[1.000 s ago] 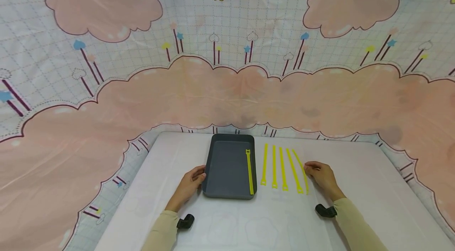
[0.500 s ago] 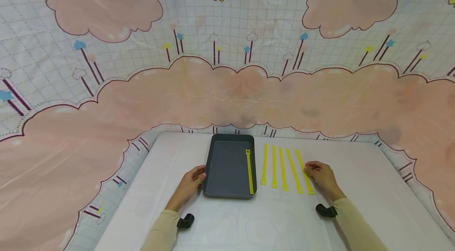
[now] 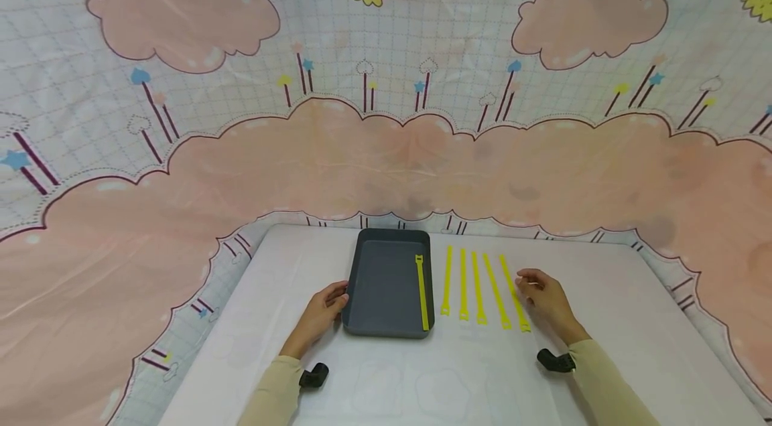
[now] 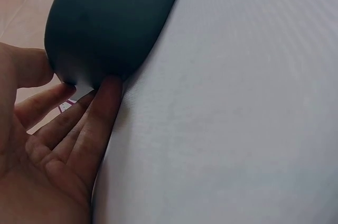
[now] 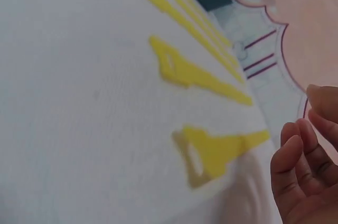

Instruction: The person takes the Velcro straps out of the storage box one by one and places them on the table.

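Note:
My left hand [image 3: 318, 319] holds the left side of a dark grey tray [image 3: 382, 289]. In the left wrist view the thumb [image 4: 36, 67] meets the tray's edge while the fingers [image 4: 103, 109] lie against its wall. One yellow cable strap [image 3: 422, 295] lies lengthwise inside the tray, near its right wall. Outside stands a row of several more such straps [image 3: 463, 285], slotted heads toward me. My right hand [image 3: 545, 297] hovers beside the rightmost strap [image 3: 522, 317], fingers loosely bent and holding nothing. That strap's slotted head [image 5: 206, 155] shows large in the right wrist view.
Everything rests on a white-covered table [image 3: 386, 386]. Behind it hangs a patterned cloth [image 3: 398, 165] with clouds and stars, reaching down to the table's far edge. A black wrist device [image 3: 313, 376] sits at each sleeve.
The rightmost strap, slanted and narrow with its head unseen earlier, now lies flat with its head showing. My right hand has drawn slightly up off it. The left hand stays put.

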The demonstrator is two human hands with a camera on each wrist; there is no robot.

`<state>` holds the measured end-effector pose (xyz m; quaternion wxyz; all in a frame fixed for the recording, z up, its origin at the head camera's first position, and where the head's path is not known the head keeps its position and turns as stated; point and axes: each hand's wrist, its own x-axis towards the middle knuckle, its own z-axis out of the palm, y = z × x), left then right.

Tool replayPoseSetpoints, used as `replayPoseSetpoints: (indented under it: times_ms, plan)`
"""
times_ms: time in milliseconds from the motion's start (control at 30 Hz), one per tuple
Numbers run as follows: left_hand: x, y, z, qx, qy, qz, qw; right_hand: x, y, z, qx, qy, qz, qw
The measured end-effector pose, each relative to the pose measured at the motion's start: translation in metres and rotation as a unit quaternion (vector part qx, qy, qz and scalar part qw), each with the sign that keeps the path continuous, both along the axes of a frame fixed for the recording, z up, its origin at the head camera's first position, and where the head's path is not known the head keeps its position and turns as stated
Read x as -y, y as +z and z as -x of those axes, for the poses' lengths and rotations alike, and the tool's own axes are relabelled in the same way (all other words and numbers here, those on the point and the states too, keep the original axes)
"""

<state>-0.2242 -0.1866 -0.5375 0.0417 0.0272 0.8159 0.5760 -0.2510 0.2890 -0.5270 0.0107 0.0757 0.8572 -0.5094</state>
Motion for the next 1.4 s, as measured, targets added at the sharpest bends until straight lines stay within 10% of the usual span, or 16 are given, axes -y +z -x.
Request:
replayPoseSetpoints:
  times_ms: [600,1400]
  plan:
    - [-0.002,-0.003,0.002,-0.009,0.001,0.003,1.0,0.04,0.047,-0.013,-0.097,0.087,0.043,0.9906]
    - [0.0,-0.004,0.0,-0.043,-0.016,0.013,0.9989,0.085,0.067,-0.022,-0.139,0.156,0.041,0.9771]
